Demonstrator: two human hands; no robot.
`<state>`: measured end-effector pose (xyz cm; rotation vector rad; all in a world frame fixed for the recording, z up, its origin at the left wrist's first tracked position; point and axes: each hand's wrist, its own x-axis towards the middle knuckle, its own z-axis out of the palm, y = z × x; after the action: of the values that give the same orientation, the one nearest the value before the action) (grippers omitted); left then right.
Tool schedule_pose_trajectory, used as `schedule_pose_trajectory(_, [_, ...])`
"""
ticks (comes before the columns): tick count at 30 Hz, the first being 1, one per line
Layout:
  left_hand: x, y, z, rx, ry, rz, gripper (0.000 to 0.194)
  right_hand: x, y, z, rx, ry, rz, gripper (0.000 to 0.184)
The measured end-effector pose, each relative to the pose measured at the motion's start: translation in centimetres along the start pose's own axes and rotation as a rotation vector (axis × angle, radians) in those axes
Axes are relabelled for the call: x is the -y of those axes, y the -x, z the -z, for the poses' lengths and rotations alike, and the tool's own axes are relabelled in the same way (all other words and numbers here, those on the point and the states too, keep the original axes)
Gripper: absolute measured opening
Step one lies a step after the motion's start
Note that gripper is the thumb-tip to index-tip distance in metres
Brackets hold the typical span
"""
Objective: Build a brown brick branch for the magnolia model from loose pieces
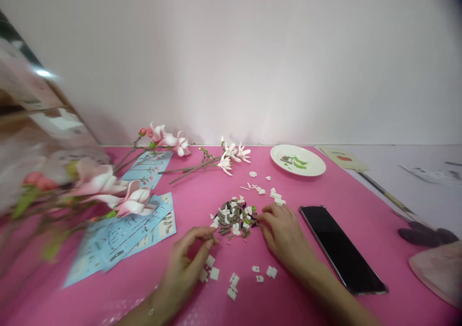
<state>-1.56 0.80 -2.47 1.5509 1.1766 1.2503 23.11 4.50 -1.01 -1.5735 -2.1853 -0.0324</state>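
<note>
A heap of small building-block pieces (235,216), white, brown-grey, black and green, lies on the pink tabletop. To the left of the heap, my left hand (191,261) has thumb and forefinger pinched together; whatever is between them is too small to make out. My right hand (279,227) rests at the heap's right edge, its fingers bent and a little apart, with no piece visible in it. White flat pieces (214,273) lie beside my left hand. More white pieces (234,286) and small white parts (260,278) are spread between my forearms.
An assembled white block flower (225,162) on stems lies behind the heap. A white plate (314,165) holds green pieces. A black phone (341,249) lies right of my right arm. Blue instruction sheets (166,220) and pink magnolia branches (135,200) occupy the left side.
</note>
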Motion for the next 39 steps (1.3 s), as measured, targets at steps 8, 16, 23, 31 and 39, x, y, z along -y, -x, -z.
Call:
schedule_pose_trajectory(8, [-0.31, 0.04, -0.01, -0.001, 0.007, 0.037, 0.014, 0.05, 0.04, 0.18, 0.018, 0.024, 0.014, 0.020])
schedule_pose_trajectory(16, [0.19, -0.10, -0.04, -0.010, 0.016, 0.026, 0.013, 0.00, 0.00, 0.28, 0.034, 0.031, 0.019, 0.019])
schedule_pose_trajectory(23, [-0.11, -0.32, 0.02, -0.027, 0.017, -0.015, 0.013, 0.01, -0.14, 0.36, 0.040, 0.027, 0.011, 0.015])
schedule_pose_trajectory(31, [-0.25, -0.46, -0.09, -0.066, 0.016, -0.042, 0.013, -0.27, -0.18, 0.11, 0.032, 0.039, 0.009, 0.013])
schedule_pose_trajectory(39, [-0.38, -0.40, 0.11, -0.068, 0.017, -0.020, 0.013, -0.25, -0.13, 0.09, 0.013, 0.036, 0.022, 0.016])
